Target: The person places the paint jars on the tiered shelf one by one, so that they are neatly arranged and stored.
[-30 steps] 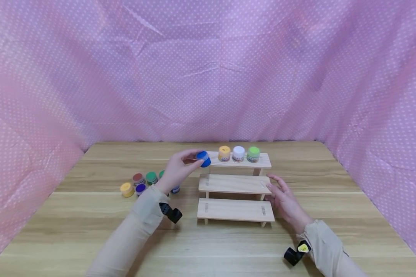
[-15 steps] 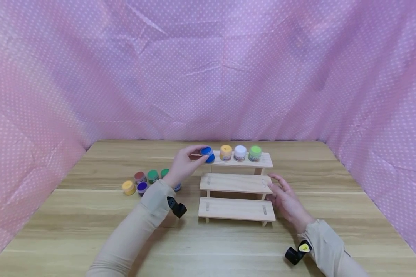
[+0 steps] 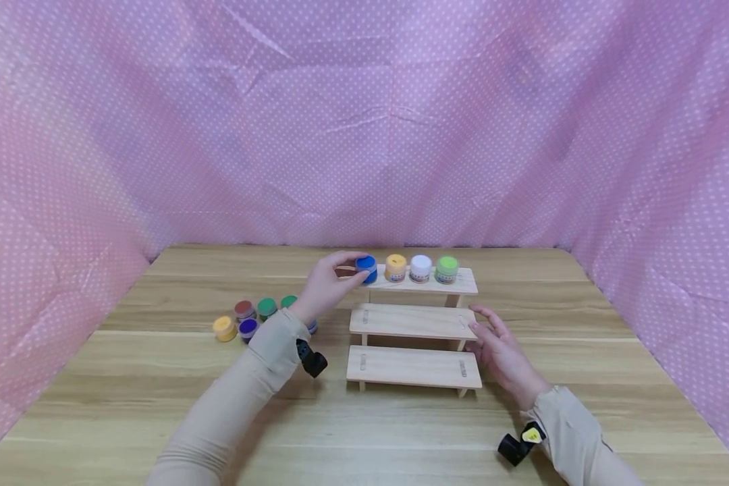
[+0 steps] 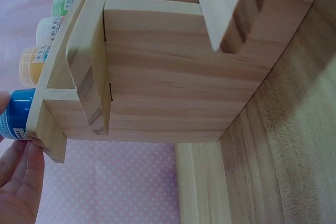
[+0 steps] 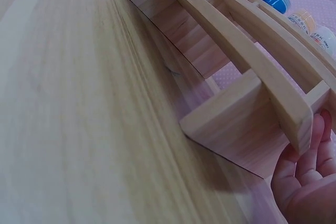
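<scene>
A three-tier wooden display stand [image 3: 413, 368] stands on the table. At the left end of its top tier, my left hand [image 3: 330, 287] pinches a blue paint jar [image 3: 367, 270] between thumb and fingers. In the left wrist view the blue jar [image 4: 20, 114] meets the top board, with fingers below it. Along the same tier stand a yellow-orange jar [image 3: 395, 268], a white jar [image 3: 420, 268] and a light green jar [image 3: 447, 270]. My right hand [image 3: 505, 354] holds the stand's right end by the middle tier; the right wrist view shows its fingers [image 5: 315, 153] against the wood.
Left of the stand, several jars sit grouped on the wooden table [image 3: 127, 391]: yellow [image 3: 224, 329], brown-red [image 3: 244, 310], purple [image 3: 248, 330] and green [image 3: 267, 308] ones. My left forearm partly covers this group. A pink dotted cloth [image 3: 364, 135] hangs around the table.
My left hand has carried the blue jar right, from beside the top tier to its left end, and the tilted jar is now upright. The right hand has stayed at the stand.
</scene>
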`<state>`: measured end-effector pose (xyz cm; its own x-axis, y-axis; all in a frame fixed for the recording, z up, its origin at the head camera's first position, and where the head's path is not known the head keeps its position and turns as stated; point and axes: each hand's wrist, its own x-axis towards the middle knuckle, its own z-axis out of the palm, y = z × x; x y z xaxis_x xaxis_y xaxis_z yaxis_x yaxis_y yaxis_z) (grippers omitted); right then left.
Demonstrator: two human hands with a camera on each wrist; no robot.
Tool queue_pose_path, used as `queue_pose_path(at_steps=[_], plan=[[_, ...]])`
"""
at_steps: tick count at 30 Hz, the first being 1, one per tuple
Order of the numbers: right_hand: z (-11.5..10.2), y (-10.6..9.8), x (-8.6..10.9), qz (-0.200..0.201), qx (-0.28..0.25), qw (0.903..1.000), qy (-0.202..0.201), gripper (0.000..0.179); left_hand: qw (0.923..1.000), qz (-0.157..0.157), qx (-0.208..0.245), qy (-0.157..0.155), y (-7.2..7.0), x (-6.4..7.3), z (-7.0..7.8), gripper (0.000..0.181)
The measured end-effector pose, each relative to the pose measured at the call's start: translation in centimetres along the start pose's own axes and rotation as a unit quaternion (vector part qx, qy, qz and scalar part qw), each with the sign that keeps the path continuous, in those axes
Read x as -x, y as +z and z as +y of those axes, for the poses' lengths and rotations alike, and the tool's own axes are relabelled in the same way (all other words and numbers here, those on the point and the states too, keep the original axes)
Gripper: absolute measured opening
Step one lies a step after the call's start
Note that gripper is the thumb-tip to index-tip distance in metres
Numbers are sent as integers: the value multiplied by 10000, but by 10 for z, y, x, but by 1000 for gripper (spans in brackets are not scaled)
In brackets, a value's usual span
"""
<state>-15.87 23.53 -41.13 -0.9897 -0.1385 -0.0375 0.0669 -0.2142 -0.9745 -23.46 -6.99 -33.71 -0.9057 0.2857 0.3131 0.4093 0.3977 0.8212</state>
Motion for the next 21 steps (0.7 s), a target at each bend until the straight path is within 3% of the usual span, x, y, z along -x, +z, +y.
queue_pose_path(at_steps=[10,21], plan=[[0,0,0,40,-16,10000,76,23,9994,-33,-84,343,3,-7,-4,33],[0,-1,0,-50,78,10000,-29,22,9993,-45,-112,348,4,-9,-6,34]])
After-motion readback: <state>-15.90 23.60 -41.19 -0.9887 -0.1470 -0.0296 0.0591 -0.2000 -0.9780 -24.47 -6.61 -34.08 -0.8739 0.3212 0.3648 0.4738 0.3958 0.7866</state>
